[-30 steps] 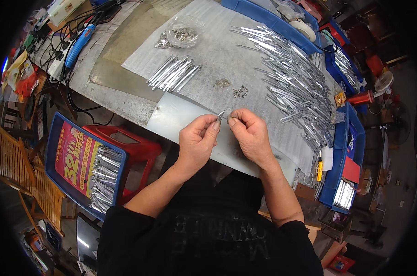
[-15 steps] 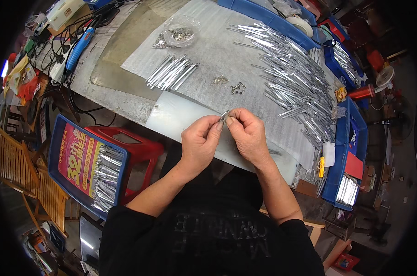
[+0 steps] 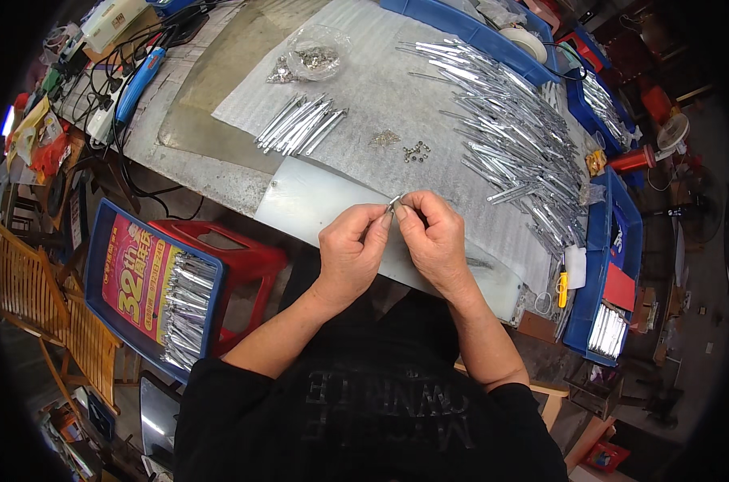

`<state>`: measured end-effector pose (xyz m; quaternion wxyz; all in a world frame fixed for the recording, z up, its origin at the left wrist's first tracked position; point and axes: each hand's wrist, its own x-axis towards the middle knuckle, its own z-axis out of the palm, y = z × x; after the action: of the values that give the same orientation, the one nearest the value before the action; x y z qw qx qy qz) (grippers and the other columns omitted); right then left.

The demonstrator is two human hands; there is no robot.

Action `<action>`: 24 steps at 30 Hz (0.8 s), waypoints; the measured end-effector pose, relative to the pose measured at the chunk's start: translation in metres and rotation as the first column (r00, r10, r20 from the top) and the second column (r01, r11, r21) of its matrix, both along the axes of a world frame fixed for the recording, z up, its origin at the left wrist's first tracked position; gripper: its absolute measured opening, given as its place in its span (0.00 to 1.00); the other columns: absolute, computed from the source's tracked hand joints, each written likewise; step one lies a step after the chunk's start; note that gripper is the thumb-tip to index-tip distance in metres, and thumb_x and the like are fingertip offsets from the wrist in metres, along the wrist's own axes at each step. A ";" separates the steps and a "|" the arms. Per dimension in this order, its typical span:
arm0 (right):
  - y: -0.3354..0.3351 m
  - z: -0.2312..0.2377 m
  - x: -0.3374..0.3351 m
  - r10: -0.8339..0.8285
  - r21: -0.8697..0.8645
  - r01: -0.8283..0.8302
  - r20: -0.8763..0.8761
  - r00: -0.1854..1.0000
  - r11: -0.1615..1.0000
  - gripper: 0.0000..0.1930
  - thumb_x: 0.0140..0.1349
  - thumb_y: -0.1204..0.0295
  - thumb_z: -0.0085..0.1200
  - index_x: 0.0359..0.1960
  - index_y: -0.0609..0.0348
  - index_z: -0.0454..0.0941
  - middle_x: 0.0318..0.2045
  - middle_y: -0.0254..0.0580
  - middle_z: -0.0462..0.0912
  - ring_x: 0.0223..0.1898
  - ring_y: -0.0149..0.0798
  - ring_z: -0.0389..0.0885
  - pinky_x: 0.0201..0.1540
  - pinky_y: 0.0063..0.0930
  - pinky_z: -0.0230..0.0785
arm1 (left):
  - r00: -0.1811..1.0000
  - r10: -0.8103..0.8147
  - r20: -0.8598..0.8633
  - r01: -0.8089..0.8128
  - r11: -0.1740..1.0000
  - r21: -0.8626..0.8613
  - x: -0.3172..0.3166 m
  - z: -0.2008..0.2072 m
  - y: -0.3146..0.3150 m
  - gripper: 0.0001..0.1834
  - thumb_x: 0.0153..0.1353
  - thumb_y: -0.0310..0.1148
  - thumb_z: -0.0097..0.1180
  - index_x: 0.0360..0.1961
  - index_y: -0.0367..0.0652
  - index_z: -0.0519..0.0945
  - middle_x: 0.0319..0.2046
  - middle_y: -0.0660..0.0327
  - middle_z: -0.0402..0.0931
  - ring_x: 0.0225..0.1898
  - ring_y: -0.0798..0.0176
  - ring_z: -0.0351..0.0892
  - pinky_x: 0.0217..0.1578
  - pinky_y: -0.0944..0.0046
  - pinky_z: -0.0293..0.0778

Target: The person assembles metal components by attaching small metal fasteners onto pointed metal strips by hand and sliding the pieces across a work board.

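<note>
My left hand (image 3: pixel 353 245) and my right hand (image 3: pixel 433 241) meet above the front of the bench, thumbs and forefingers pinched together. Between the fingertips shows the bright tip of a small silvery metal part (image 3: pixel 395 200); the fingers cover most of it. Under both hands lies a whitish translucent board (image 3: pixel 300 201). Beyond it are a cluster of tiny dark nuts or rings (image 3: pixel 417 153) and a little heap of fine, light-coloured pieces (image 3: pixel 384 139). A neat row of slim metal strips (image 3: pixel 300 126) sits to the left, and a large loose pile of similar strips (image 3: pixel 517 132) to the right.
A clear bag of small metal pieces (image 3: pixel 315 60) lies at the back. Blue trays (image 3: pixel 469 36) edge the bench on the far and right sides. A yellow-handled tool (image 3: pixel 562 291) lies at right. At left, a blue tray of strips (image 3: pixel 212 321) stands by a red stool (image 3: pixel 260 265).
Both hands have barely shifted, a few pixels to the right, still pinching the small metal part. Nothing else on the bench has moved.
</note>
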<state>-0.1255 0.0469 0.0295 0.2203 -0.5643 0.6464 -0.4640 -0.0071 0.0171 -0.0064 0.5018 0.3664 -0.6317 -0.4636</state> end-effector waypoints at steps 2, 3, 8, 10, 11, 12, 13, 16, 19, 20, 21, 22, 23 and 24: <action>0.000 0.000 -0.001 0.003 0.007 -0.003 0.013 1.000 1.000 0.05 0.51 0.76 0.49 0.28 0.66 0.73 0.24 0.48 0.76 0.26 0.44 0.75 0.29 0.32 0.67 | 1.000 -0.003 0.006 0.003 1.000 0.008 0.001 0.002 0.000 0.05 0.53 0.24 0.54 0.32 0.34 0.76 0.23 0.58 0.75 0.22 0.70 0.72 0.23 0.71 0.68; 0.000 0.001 -0.001 0.005 0.020 -0.005 0.023 1.000 1.000 0.05 0.52 0.76 0.49 0.28 0.66 0.73 0.24 0.48 0.76 0.26 0.43 0.75 0.29 0.31 0.66 | 1.000 -0.006 0.012 0.006 1.000 0.015 0.001 0.002 0.001 0.05 0.53 0.24 0.54 0.32 0.34 0.76 0.23 0.58 0.75 0.22 0.70 0.72 0.23 0.71 0.68; -0.001 -0.004 -0.002 0.000 0.017 -0.001 0.035 0.999 1.000 0.05 0.52 0.75 0.50 0.27 0.66 0.73 0.23 0.47 0.76 0.25 0.42 0.75 0.28 0.30 0.66 | 0.999 -0.029 -0.037 0.031 0.998 0.053 0.000 -0.002 -0.001 0.05 0.54 0.24 0.54 0.32 0.34 0.76 0.23 0.58 0.75 0.22 0.70 0.72 0.23 0.71 0.68; -0.002 -0.004 -0.005 -0.016 0.078 0.007 0.113 0.994 0.997 0.05 0.52 0.75 0.51 0.27 0.65 0.73 0.23 0.47 0.76 0.25 0.40 0.75 0.28 0.28 0.66 | 1.000 -0.028 -0.012 0.028 0.999 0.038 0.000 0.001 -0.001 0.05 0.54 0.24 0.53 0.32 0.34 0.76 0.23 0.58 0.75 0.22 0.70 0.72 0.23 0.71 0.68; -0.002 -0.004 -0.005 -0.017 0.079 0.008 0.114 0.993 0.997 0.05 0.52 0.75 0.51 0.27 0.65 0.73 0.23 0.47 0.76 0.25 0.40 0.75 0.28 0.28 0.66 | 1.000 -0.027 -0.009 0.027 0.999 0.026 -0.001 0.001 0.000 0.05 0.54 0.24 0.53 0.32 0.34 0.76 0.23 0.58 0.75 0.22 0.69 0.72 0.23 0.71 0.68; -0.001 -0.003 -0.004 -0.002 0.054 -0.003 0.092 0.996 0.999 0.05 0.52 0.74 0.51 0.27 0.65 0.74 0.23 0.46 0.76 0.25 0.38 0.75 0.28 0.28 0.66 | 1.000 -0.025 -0.008 0.025 1.000 0.014 -0.001 0.001 0.000 0.05 0.54 0.24 0.53 0.32 0.34 0.76 0.24 0.58 0.75 0.22 0.69 0.72 0.23 0.71 0.68; -0.001 -0.003 -0.003 0.012 0.029 -0.014 0.070 0.997 0.999 0.06 0.52 0.74 0.51 0.28 0.65 0.74 0.23 0.45 0.77 0.25 0.36 0.75 0.28 0.27 0.66 | 1.000 -0.026 -0.007 0.026 1.000 0.014 -0.001 0.000 0.000 0.05 0.54 0.24 0.53 0.32 0.34 0.76 0.24 0.58 0.75 0.22 0.69 0.72 0.23 0.71 0.68; -0.002 -0.009 -0.009 0.013 0.118 -0.036 0.194 0.981 0.992 0.06 0.53 0.74 0.51 0.28 0.65 0.74 0.23 0.43 0.77 0.25 0.33 0.74 0.28 0.25 0.65 | 0.998 -0.057 0.004 0.057 0.998 0.003 0.000 -0.002 0.000 0.06 0.57 0.25 0.52 0.35 0.32 0.76 0.25 0.66 0.74 0.25 0.78 0.68 0.25 0.78 0.66; -0.001 -0.006 -0.011 0.047 0.117 -0.069 0.181 0.982 0.991 0.07 0.54 0.74 0.51 0.30 0.66 0.75 0.23 0.42 0.77 0.26 0.31 0.73 0.29 0.24 0.65 | 0.995 -0.102 -0.023 0.103 0.992 0.072 0.002 -0.002 0.000 0.06 0.58 0.25 0.51 0.35 0.32 0.75 0.24 0.67 0.73 0.24 0.79 0.67 0.23 0.79 0.64; -0.001 -0.006 -0.013 0.047 0.117 -0.069 0.181 0.982 0.991 0.07 0.54 0.74 0.51 0.30 0.66 0.75 0.23 0.42 0.77 0.26 0.31 0.73 0.29 0.24 0.65 | 0.989 -0.131 -0.072 0.141 0.977 0.161 0.003 -0.002 0.001 0.06 0.58 0.25 0.51 0.35 0.33 0.75 0.24 0.67 0.72 0.23 0.80 0.66 0.22 0.80 0.63; 0.000 -0.007 -0.015 0.068 0.119 -0.093 0.197 0.978 0.989 0.07 0.55 0.73 0.51 0.31 0.66 0.75 0.23 0.42 0.77 0.26 0.32 0.73 0.30 0.24 0.65 | 0.980 -0.155 -0.123 0.182 0.952 0.248 0.003 -0.001 0.001 0.06 0.58 0.25 0.51 0.35 0.33 0.75 0.24 0.67 0.72 0.22 0.81 0.65 0.21 0.80 0.62; 0.000 -0.008 -0.016 0.090 0.120 -0.117 0.213 0.973 0.986 0.07 0.55 0.73 0.51 0.32 0.66 0.75 0.24 0.43 0.77 0.26 0.32 0.73 0.30 0.24 0.65 | 0.980 -0.155 -0.123 0.182 0.952 0.248 0.003 -0.001 0.001 0.06 0.58 0.25 0.51 0.35 0.33 0.75 0.24 0.67 0.72 0.22 0.81 0.65 0.21 0.80 0.62; 0.000 -0.007 -0.016 0.090 0.120 -0.118 0.213 0.973 0.986 0.07 0.55 0.73 0.51 0.32 0.66 0.75 0.24 0.43 0.77 0.26 0.32 0.73 0.30 0.24 0.65 | 0.977 -0.166 -0.137 0.197 0.946 0.258 0.003 -0.001 0.001 0.06 0.58 0.25 0.50 0.36 0.33 0.74 0.24 0.67 0.71 0.22 0.81 0.64 0.20 0.80 0.61; 0.001 -0.006 -0.015 0.085 0.126 -0.115 0.224 0.971 0.985 0.08 0.55 0.73 0.51 0.32 0.66 0.75 0.24 0.43 0.77 0.26 0.32 0.73 0.30 0.24 0.65 | 0.973 -0.176 -0.152 0.212 0.940 0.268 0.003 -0.001 0.001 0.06 0.58 0.25 0.50 0.36 0.34 0.74 0.24 0.67 0.71 0.21 0.81 0.64 0.19 0.81 0.60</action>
<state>-0.1408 0.0477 0.0231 0.3516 -0.5254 0.6195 -0.4653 -0.0038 0.0178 -0.0071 0.4349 0.3401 -0.5592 -0.6184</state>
